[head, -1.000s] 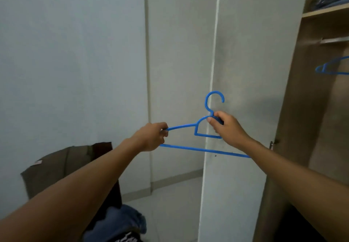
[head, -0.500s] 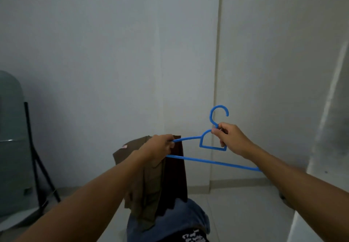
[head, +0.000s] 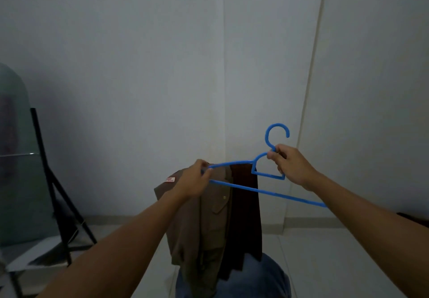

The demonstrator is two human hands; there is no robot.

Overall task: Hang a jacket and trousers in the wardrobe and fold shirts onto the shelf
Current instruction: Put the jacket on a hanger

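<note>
left hand pinches the blue hanger at its left tip, right hand grips its neck under the hook. olive jacket and dark trousers hang draped just behind. best to keep hanger level, feed one shoulder into jacket first.
</note>
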